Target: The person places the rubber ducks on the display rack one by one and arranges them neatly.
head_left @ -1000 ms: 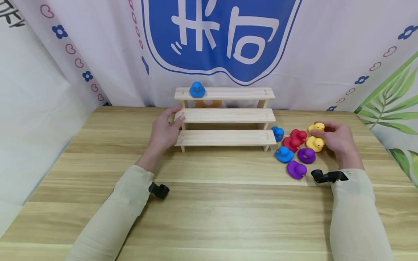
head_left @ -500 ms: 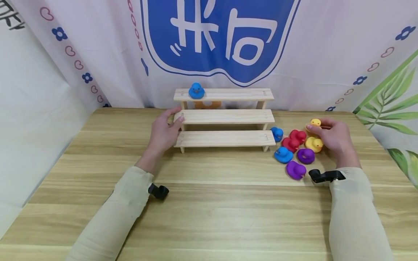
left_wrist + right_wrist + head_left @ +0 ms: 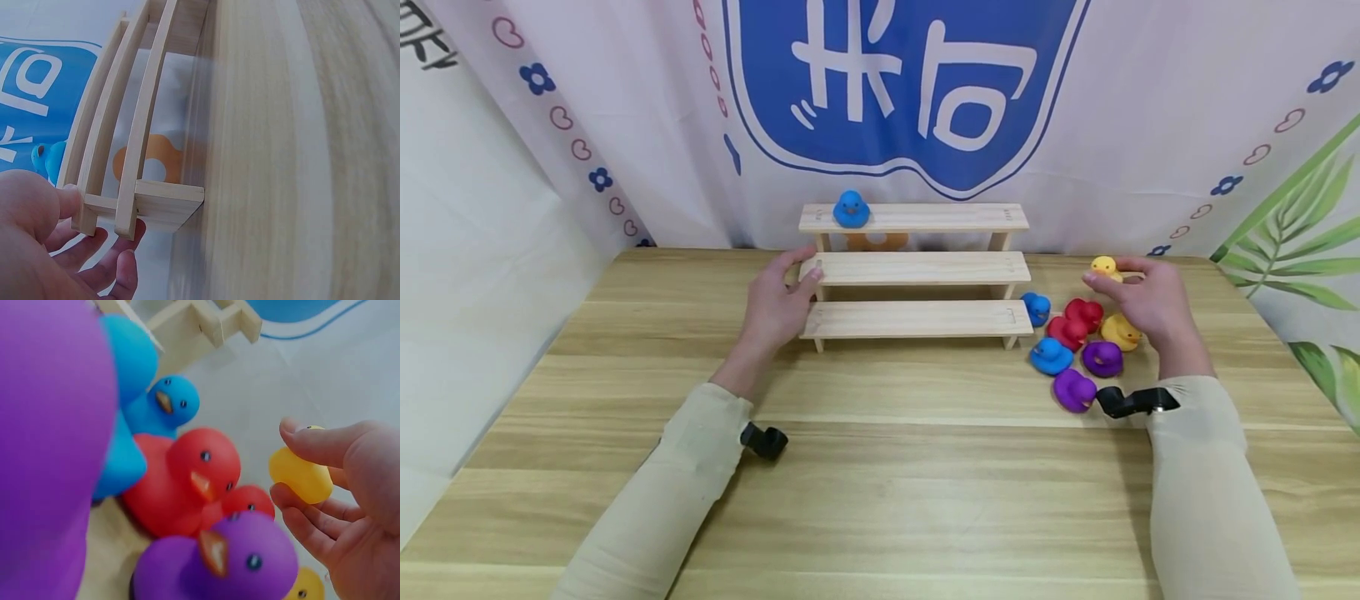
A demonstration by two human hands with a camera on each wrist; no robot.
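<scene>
Cloth, white with a blue printed emblem, hung across the far side, behind a light wood-grain tabletop. Against that backdrop, slightly left of the duck cluster, stood a three-tier shelf of pale unfinished wood.

The left hand gripped the shelf at its left end, thumb on the middle tier and fingers curled around behind it, apparently to steady it. The right hand pinched a small yellow toy duck narrowly between thumb and fingers, seemingly clear of the tabletop, to the right of the shelf and on the far side of the cluster.

One blue toy duck sat upright on the top tier, toward its left end; the middle and bottom tiers bore none. Seven ducks lay at the right: two blue, two red, two purple and a second yellow one. Judging by that count, stocking the shelf was barely begun: one duck placed, one in hand, seven left.
</scene>
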